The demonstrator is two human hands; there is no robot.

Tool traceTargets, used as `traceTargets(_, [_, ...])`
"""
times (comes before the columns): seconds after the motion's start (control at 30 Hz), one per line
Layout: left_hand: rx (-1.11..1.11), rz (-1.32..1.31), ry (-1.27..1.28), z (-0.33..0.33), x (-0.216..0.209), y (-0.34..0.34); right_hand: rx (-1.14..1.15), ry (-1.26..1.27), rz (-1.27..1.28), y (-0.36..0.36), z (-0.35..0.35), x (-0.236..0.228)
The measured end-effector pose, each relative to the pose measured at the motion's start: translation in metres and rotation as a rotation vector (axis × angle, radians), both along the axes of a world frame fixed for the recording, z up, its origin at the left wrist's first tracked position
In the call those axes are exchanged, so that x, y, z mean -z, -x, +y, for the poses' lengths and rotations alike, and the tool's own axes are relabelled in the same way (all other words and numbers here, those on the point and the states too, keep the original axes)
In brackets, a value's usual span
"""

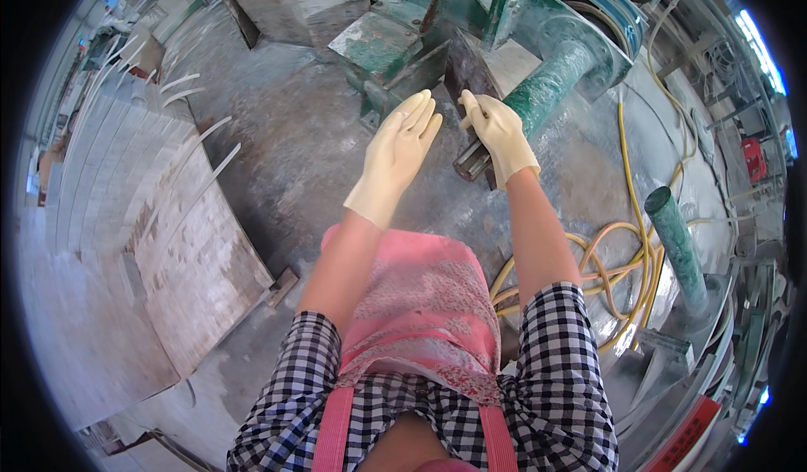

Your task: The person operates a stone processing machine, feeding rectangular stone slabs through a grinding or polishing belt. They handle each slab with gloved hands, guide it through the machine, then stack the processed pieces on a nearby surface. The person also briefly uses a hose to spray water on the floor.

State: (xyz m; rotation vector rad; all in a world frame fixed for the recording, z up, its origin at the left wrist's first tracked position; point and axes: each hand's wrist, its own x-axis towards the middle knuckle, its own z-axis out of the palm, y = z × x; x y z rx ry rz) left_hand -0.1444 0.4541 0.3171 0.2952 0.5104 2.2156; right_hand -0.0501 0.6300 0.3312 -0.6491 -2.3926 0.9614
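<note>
My left hand [397, 154], in a pale cream rubber glove, reaches forward over the grey floor. Its fingers are stretched out and it holds nothing. Gloved alike, my right hand [502, 136] is loosely curled, with a gap between its fingers and no object visible there. It hangs in front of a green machine shaft [551, 85], whose bare metal end [472, 163] shows just below the hand. Whether the hand touches the shaft cannot be told. Beyond my fingers stands a dark upright plate [467, 70] on the machine.
Large pale slabs or boards [189, 253] lean at the left with thin curved strips [220, 127]. A yellow hose [624, 127] lies coiled on the wet floor at the right, beside an upright green post [675, 245]. More boards [290, 5] stand at the back.
</note>
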Motion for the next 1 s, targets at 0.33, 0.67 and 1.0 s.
traceTargets(0.33, [0.366, 0.126, 0.090, 0.040, 0.014, 0.006, 0.006, -0.213, 0.263, 0.007, 0.005, 0.020])
traceTargets(0.67, [0.127, 0.286, 0.213, 0.047, 0.034, 0.016, 0.075, -0.188, 0.421, 0.004, -0.002, 0.013])
traceTargets(1.0, [-0.020, 0.184, 0.560, 0.089, 0.045, 0.056, 0.029, -0.349, 0.340, 0.009, 0.006, 0.026])
